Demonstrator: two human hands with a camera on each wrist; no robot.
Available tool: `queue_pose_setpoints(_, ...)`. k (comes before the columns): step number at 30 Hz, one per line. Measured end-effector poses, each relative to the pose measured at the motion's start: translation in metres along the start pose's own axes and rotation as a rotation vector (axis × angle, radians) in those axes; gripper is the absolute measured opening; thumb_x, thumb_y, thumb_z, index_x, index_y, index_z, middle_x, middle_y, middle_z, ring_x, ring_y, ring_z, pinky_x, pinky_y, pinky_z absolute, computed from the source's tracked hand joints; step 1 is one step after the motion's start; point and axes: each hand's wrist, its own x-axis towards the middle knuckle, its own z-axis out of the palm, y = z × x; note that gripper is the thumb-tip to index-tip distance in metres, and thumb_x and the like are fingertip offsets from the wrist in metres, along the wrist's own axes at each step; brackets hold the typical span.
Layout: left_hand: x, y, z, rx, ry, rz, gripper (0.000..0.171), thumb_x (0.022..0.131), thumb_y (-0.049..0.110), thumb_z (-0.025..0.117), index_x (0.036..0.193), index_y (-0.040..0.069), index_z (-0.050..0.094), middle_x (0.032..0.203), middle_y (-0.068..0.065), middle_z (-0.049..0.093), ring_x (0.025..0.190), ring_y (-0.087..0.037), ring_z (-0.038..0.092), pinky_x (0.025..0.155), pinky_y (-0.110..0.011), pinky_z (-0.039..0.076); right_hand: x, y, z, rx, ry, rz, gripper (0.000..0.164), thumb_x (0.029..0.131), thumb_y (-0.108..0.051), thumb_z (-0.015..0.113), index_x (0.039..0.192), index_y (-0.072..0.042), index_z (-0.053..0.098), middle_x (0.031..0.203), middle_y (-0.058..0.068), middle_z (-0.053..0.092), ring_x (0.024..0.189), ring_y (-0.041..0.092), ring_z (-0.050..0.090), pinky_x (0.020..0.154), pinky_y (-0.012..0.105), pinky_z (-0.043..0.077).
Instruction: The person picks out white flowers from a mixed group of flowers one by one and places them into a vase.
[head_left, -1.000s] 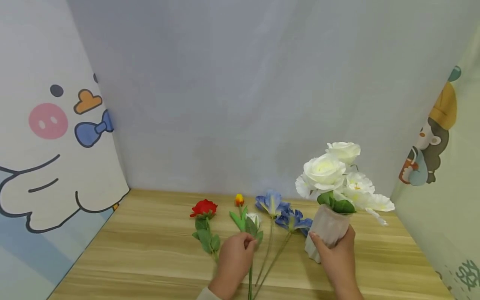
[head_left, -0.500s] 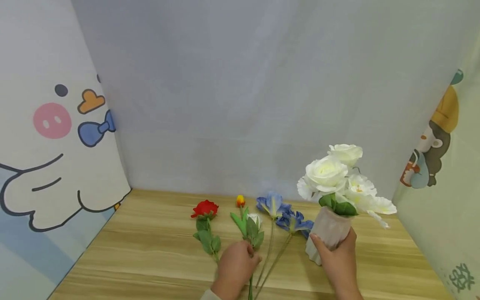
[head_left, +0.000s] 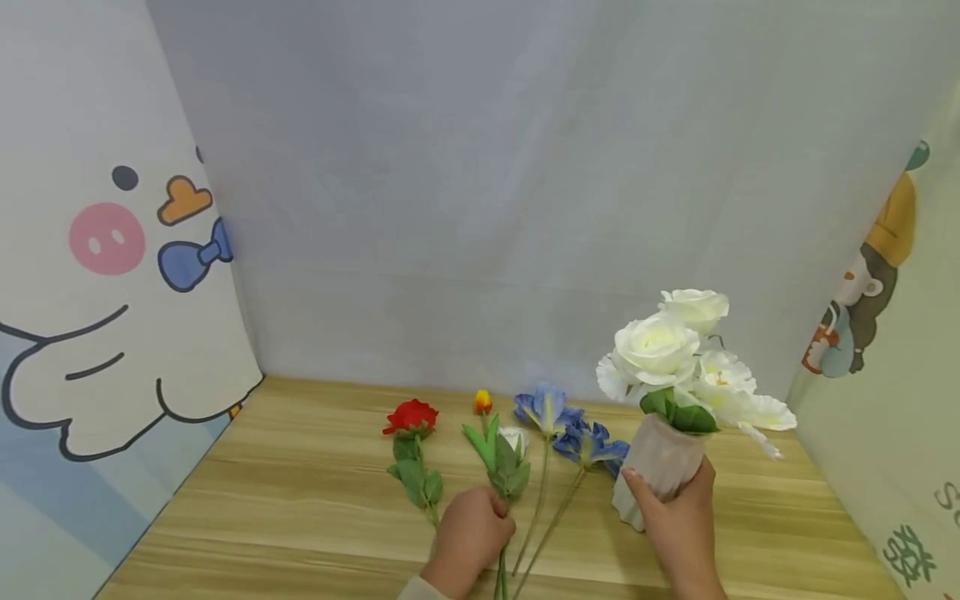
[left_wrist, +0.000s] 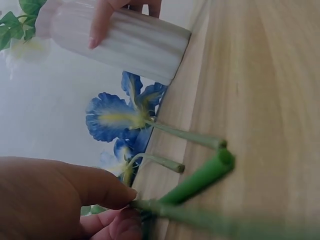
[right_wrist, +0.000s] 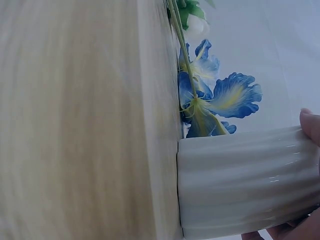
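Note:
My right hand (head_left: 678,521) grips a ribbed white vase (head_left: 656,467) standing on the wooden table (head_left: 300,508); the vase (right_wrist: 240,185) fills the right wrist view, and white roses (head_left: 667,346) rise from it. My left hand (head_left: 468,537) pinches the green stem of a small white bud flower (head_left: 510,437) lying on the table, and the stem (left_wrist: 200,180) shows between thumb and fingers in the left wrist view. Two blue irises (head_left: 566,421) lie between the hands, also blue irises (left_wrist: 115,117) in the left wrist view.
A red rose (head_left: 409,417) and a small orange bud (head_left: 482,402) lie on the table left of the irises. Cartoon-printed panels (head_left: 112,275) stand left and right, a plain grey backdrop (head_left: 487,192) behind.
My left hand has drawn slightly toward me along the stem and closed tighter on it. The right hand and vase have hardly moved.

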Motion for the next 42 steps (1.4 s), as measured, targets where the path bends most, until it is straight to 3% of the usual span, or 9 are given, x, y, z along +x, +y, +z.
queue_pose_setpoints(8,0.0,-0.003,-0.003,-0.171,-0.067,-0.008,0.009,0.075,0.017,0.067,0.071,0.014,0.059,0.066,0.002,0.056,0.058,-0.017,0.051,0.05,-0.034,0.042,0.001,0.002,0.001,0.002,-0.001,-0.009,0.104,0.073,-0.048,0.076,0.145,-0.012,0.011,0.13,0.018,0.038,0.115,0.034,0.044,0.093,0.055,0.037)
queue_pose_setpoints(14,0.002,0.0,-0.008,-0.441,-0.153,-0.076,0.003,0.076,0.012,0.065,0.077,0.009,0.064,0.066,-0.005,0.06,0.055,-0.018,0.055,0.05,-0.032,0.047,0.001,0.001,0.001,0.003,0.008,-0.02,0.101,0.073,-0.047,0.076,0.144,-0.011,0.013,0.128,0.019,0.039,0.113,0.034,0.045,0.092,0.053,0.038)
queue_pose_setpoints(18,0.001,0.007,-0.013,-0.597,-0.193,-0.113,0.008,0.077,0.007,0.063,0.083,0.003,0.064,0.073,-0.008,0.06,0.057,-0.018,0.057,0.052,-0.032,0.051,0.0,0.0,0.001,0.007,0.005,-0.014,0.1,0.073,-0.047,0.076,0.143,-0.012,0.014,0.127,0.018,0.04,0.112,0.033,0.046,0.091,0.053,0.039)
queue_pose_setpoints(27,-0.002,0.018,-0.02,-0.863,-0.214,-0.101,0.028,0.078,-0.002,0.06,0.105,-0.007,0.053,0.088,-0.014,0.057,0.07,-0.021,0.059,0.063,-0.035,0.055,0.0,-0.001,-0.001,0.002,0.0,-0.007,0.1,0.073,-0.048,0.076,0.143,-0.011,0.014,0.126,0.018,0.04,0.111,0.034,0.046,0.09,0.053,0.039)
queue_pose_setpoints(35,0.0,0.019,-0.022,-0.974,-0.233,-0.009,0.035,0.079,-0.004,0.061,0.111,-0.006,0.049,0.088,-0.012,0.056,0.072,-0.02,0.058,0.063,-0.036,0.055,0.0,-0.002,-0.001,-0.01,-0.009,-0.001,0.101,0.073,-0.049,0.076,0.143,-0.011,0.013,0.127,0.018,0.039,0.112,0.034,0.046,0.091,0.054,0.038)
queue_pose_setpoints(38,-0.002,0.02,-0.024,-0.974,-0.253,0.001,0.04,0.079,-0.003,0.061,0.117,-0.007,0.048,0.088,-0.011,0.057,0.073,-0.02,0.058,0.064,-0.036,0.054,0.0,-0.002,-0.001,-0.016,-0.007,-0.004,0.101,0.074,-0.049,0.075,0.143,-0.011,0.013,0.127,0.018,0.039,0.112,0.034,0.045,0.091,0.054,0.038)
queue_pose_setpoints(42,-0.003,0.023,-0.027,-0.974,-0.275,-0.005,0.032,0.083,0.0,0.06,0.113,-0.006,0.051,0.099,-0.012,0.059,0.077,-0.021,0.059,0.066,-0.036,0.054,-0.001,-0.003,-0.001,-0.018,-0.005,-0.01,0.101,0.074,-0.049,0.075,0.144,-0.011,0.013,0.127,0.019,0.039,0.112,0.034,0.045,0.091,0.054,0.038)
